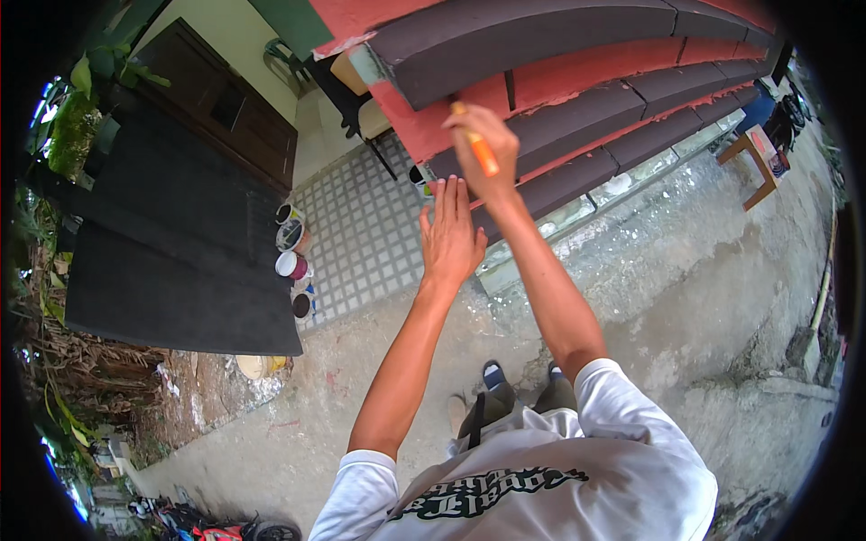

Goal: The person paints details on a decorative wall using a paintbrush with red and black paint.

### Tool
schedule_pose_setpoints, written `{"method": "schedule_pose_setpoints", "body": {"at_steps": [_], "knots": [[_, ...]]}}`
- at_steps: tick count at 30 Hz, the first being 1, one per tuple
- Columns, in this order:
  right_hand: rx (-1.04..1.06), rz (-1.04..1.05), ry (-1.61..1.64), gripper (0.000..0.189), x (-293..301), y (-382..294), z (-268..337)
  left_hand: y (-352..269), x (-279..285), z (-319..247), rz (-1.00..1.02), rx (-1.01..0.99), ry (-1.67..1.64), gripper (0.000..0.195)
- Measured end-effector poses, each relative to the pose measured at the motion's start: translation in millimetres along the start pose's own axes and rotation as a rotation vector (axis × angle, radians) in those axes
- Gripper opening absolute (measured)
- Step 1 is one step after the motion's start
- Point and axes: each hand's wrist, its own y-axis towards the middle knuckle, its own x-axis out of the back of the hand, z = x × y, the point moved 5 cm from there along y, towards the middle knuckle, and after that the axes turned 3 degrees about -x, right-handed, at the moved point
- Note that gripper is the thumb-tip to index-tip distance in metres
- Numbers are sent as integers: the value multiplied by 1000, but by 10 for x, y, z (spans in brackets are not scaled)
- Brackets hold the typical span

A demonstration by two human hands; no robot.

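My right hand (pixel 485 145) grips a paintbrush with an orange and yellow handle (pixel 482 152). Its bristle end touches or nearly touches the red wall (pixel 419 122), just under the lower edge of a dark grey-brown raised band (pixel 514 47). Below and to the left, my left hand (pixel 450 226) holds nothing. Its fingers lie extended against the wall's corner by the lower bands, the thumb held apart. Another dark band (pixel 575 125) runs off to the right behind my right wrist. The wall behind both hands is partly hidden.
Several paint containers, including a white-lidded tub (pixel 292 265), line the tiled porch floor (pixel 352 230) beside a large black panel (pixel 183 243). A small wooden stool (pixel 754 162) stands by the wall at right. A shovel (pixel 808 341) lies farther right; a motorcycle (pixel 210 524) is at lower left.
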Motion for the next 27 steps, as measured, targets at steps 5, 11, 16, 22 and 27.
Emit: {"method": "schedule_pose_setpoints", "body": {"at_steps": [5, 11, 16, 22, 27], "knots": [[-9, 82, 150, 12, 45, 13, -110, 104, -102, 36, -128, 47, -32, 85], [57, -166, -24, 15, 486, 239, -600, 124, -405, 27, -228, 133, -73, 93], [129, 11, 57, 18, 40, -85, -177, 115, -571, 152, -525, 33, 22, 85], [139, 28, 141, 11, 56, -55, -464, 155, -731, 250, -621, -34, 57, 82], [86, -337, 10, 10, 620, 179, -851, 253, -735, 206, -653, -92, 39, 80]]}}
